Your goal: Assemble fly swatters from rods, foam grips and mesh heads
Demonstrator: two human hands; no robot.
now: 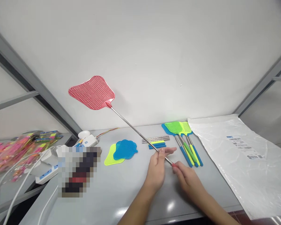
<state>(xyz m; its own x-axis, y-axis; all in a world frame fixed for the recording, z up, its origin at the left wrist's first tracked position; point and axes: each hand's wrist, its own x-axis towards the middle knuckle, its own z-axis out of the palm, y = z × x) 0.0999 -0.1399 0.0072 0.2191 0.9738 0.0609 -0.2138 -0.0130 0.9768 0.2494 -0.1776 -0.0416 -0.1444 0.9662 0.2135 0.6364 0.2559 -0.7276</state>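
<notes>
A red fly swatter (93, 92) with a long metal rod is held up at a slant, its perforated head at upper left in front of the wall. My left hand (158, 167) pinches the rod between thumb and fingers, some fingertips stretched out to the right. Lower down, my right hand (187, 175) is closed round the red grip end, most of which is hidden. Behind the rod lie bare metal rods (159, 138) and short blue and yellow grips (157, 145). Left of them, a blue swatter head (125, 150) overlaps a yellow swatter head (112, 157).
Several assembled swatters (186, 142) in green, yellow and blue lie to the right. A white plastic mailer bag (243, 162) covers the table's right side. At left are a pixelated object (78, 172), a power strip (46, 175), cables and pink bagged goods (16, 153).
</notes>
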